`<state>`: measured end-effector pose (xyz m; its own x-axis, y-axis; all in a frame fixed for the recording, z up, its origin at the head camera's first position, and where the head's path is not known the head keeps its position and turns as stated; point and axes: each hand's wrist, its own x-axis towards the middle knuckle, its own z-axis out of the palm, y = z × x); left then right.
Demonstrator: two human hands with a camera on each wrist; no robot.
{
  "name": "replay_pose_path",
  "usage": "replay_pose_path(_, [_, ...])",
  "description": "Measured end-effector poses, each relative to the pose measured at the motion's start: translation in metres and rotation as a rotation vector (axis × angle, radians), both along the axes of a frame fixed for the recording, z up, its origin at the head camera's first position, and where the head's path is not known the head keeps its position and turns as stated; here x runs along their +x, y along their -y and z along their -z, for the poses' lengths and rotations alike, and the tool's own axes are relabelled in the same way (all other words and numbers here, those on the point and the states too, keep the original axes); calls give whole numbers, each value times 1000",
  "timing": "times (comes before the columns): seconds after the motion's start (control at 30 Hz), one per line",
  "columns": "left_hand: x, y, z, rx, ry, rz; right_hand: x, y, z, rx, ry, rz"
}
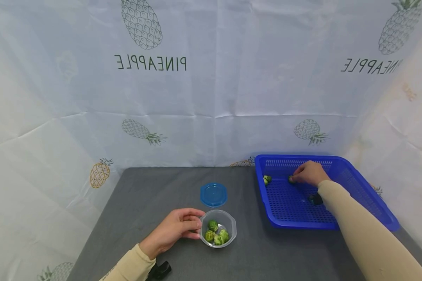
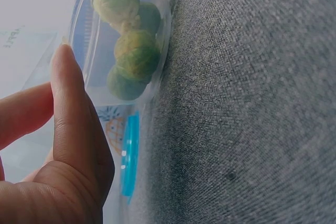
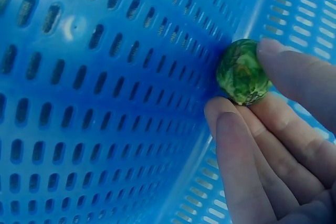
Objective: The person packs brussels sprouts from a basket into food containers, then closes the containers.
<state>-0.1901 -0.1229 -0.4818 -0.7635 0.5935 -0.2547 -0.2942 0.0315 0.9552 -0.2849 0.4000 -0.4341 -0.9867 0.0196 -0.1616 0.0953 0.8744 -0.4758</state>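
My left hand [image 1: 177,228] rests at the near-left side of a clear plastic container [image 1: 234,230], its fingertips touching the rim. In the left wrist view no finger wraps round the container wall [image 2: 94,51]. Several green Brussels sprouts [image 1: 218,236] lie inside. My right hand [image 1: 310,173] reaches into the blue plastic basket [image 1: 285,224]. Its thumb and fingers pinch a Brussels sprout [image 3: 241,72] near the basket's slotted wall. Another small group of Brussels sprouts [image 1: 267,179] sits in the basket's left corner.
A round blue lid [image 1: 213,194] lies on the grey tabletop [image 1: 161,195] just behind the container. The basket stands at the right, close to the white pineapple-print curtain [image 1: 204,86] that hangs behind and beside the table.
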Motion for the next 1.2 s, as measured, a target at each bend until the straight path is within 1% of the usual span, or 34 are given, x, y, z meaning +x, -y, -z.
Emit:
replay_pose_path(0.27, [1, 2, 0, -3, 0, -3, 6, 6, -8, 13, 8, -42])
replay_pose_path(0.4, [2, 5, 0, -14, -3, -9, 16, 16, -17, -5, -1, -79])
replay_pose_path(0.47, [1, 6, 0, -19, -3, -12, 23, 23, -24, -19, -16, -94])
replay_pose_path(0.63, [1, 5, 0, -26, 1, -16, 48, 48, -48, -50, -65, -103])
replay_pose_path(0.77, [0, 5, 0, -32, 5, -19, 66, 72, -61, -82, -92, -112])
replay_pose_path(0.93, [0, 5, 1, -29, 5, -17, 81, 101, -67, -135, -116, -136])
replay_pose_path(1.07, [0, 4, 1, -30, 1, -16, 91, 124, -71, -194, -135, -140])
replay_pose_path(1.2, [-1, 1, 0, -30, -9, -14, 101, 151, -69, -261, -154, -158])
